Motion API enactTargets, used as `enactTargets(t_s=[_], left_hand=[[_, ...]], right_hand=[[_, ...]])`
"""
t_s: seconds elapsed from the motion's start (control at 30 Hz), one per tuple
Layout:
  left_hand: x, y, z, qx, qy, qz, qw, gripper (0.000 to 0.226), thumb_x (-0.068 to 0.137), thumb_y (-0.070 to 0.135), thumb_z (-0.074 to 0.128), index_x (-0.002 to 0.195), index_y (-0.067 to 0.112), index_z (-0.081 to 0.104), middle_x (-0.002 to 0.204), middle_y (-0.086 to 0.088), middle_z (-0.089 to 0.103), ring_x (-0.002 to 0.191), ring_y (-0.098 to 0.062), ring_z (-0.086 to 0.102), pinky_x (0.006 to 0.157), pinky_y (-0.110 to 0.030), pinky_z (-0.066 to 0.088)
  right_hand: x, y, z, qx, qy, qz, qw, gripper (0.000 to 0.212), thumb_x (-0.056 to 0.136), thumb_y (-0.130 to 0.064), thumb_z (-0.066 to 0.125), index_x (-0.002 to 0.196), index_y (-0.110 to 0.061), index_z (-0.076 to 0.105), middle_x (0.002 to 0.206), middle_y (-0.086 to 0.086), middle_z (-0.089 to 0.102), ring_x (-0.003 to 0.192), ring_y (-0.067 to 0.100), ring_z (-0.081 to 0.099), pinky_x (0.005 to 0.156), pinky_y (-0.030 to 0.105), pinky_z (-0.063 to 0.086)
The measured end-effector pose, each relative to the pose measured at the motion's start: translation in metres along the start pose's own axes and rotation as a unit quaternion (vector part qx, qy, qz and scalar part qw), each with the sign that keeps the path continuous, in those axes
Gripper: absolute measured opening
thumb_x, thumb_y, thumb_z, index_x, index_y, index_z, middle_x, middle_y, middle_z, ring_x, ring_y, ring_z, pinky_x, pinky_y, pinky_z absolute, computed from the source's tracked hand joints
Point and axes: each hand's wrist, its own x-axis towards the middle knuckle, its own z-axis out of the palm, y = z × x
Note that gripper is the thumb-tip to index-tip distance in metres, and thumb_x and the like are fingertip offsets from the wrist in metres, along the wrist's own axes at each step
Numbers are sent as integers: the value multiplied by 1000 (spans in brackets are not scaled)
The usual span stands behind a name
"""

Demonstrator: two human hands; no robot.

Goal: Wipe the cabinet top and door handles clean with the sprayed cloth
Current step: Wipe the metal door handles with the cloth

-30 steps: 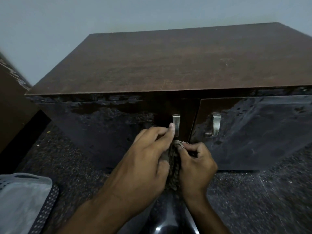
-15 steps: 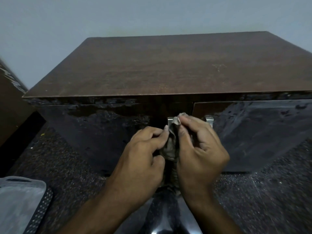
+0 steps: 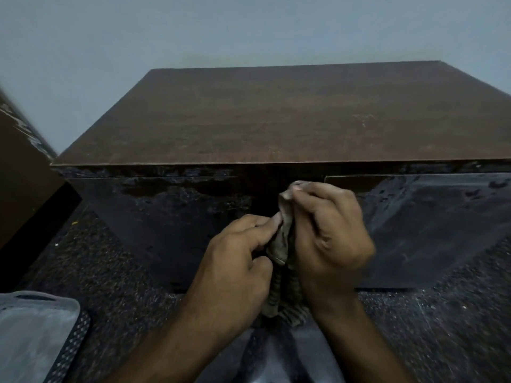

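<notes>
Pinching a crumpled striped cloth [image 3: 279,239] w/ both hands: left hand [image 3: 237,264] gripping its side, right hand [image 3: 329,239] curling round the top. Holding it against the dark cabinet [image 3: 276,114] front, btwn the two doors, just below the top edge.

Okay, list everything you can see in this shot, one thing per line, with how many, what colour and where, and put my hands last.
cabinet: one, brown top with dark glossy front, centre, against the wall.
cabinet doors: two, dark and glossy, on the cabinet front; their handles are hidden behind the hands.
cloth: one, grey-brown, striped lower part, held between both hands in front of the doors.
wall: one, pale grey-blue, behind the cabinet.
floor: dark, speckled, around the cabinet base.
furniture: one, brown, far left edge.
basket: one, grey with a black perforated side, bottom left.
left hand: one, pinches the cloth.
right hand: one, grips the cloth.
</notes>
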Motion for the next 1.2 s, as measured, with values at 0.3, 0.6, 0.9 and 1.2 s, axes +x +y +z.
enactTargets(t_s=[0.3, 0.6, 0.9, 1.2], left_hand=[[0, 2, 3, -8, 9, -10, 1000, 59, 78, -16, 52, 123, 20, 67, 108, 18, 64, 106, 4, 58, 83, -2, 42], [-1, 6, 0, -22, -6, -40, 999, 64, 73, -15, 53, 121, 24, 68, 110, 20, 64, 108, 9, 57, 86, -2, 40], [0, 4, 1, -51, -7, -80, 995, 65, 77, -15, 53, 120, 31, 66, 108, 23, 65, 101, 9, 59, 83, -7, 45], [-1, 4, 1, -56, -11, -82, 995, 66, 78, -16, 54, 124, 31, 63, 107, 25, 63, 105, 9, 56, 88, -7, 44]], right_hand=[[3, -1, -1, -33, 8, -34, 999, 11, 91, 10, 66, 98, 10, 75, 99, 20, 71, 92, 30, 66, 85, 33, 54], [5, 1, -5, -36, 6, -53, 998, 12, 91, 8, 67, 101, 10, 74, 101, 21, 70, 93, 32, 66, 86, 35, 54], [-7, 8, -4, -39, -14, -30, 999, 20, 100, -2, 58, 105, 9, 74, 103, 21, 69, 99, 28, 63, 87, 37, 54], [-47, 7, 0, 0, -26, 121, 992, 29, 86, 13, 64, 113, 6, 71, 108, 13, 69, 102, 21, 68, 96, 16, 50]])
